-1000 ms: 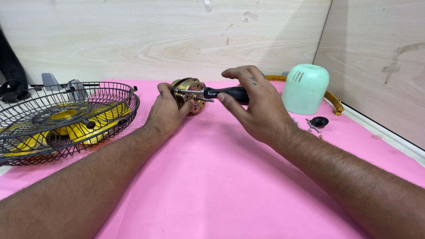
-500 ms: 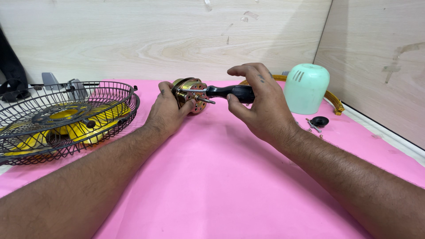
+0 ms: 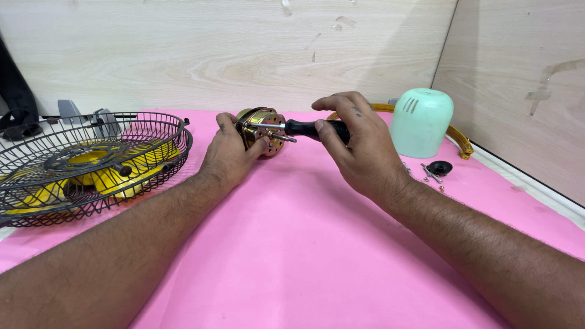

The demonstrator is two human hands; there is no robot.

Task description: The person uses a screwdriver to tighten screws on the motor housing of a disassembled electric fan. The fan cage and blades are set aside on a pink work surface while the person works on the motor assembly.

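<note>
**Screwdriver at the motor face**

Your left hand (image 3: pixel 231 155) wraps its grip around the round brass-coloured fan motor (image 3: pixel 263 131), which sits on the pink-covered desk (image 3: pixel 292 244) near the back wall. Your right hand (image 3: pixel 359 146) has its grip closed on the black-handled screwdriver (image 3: pixel 308 128), held level, its metal shaft reaching the motor's perforated face. To your left lies the black wire fan guard (image 3: pixel 91 158) with yellow blades inside. To your right stands the mint-green plastic motor cover (image 3: pixel 421 123), and just beside it a small black cap (image 3: pixel 439 167) and loose screws (image 3: pixel 429 174).
</note>
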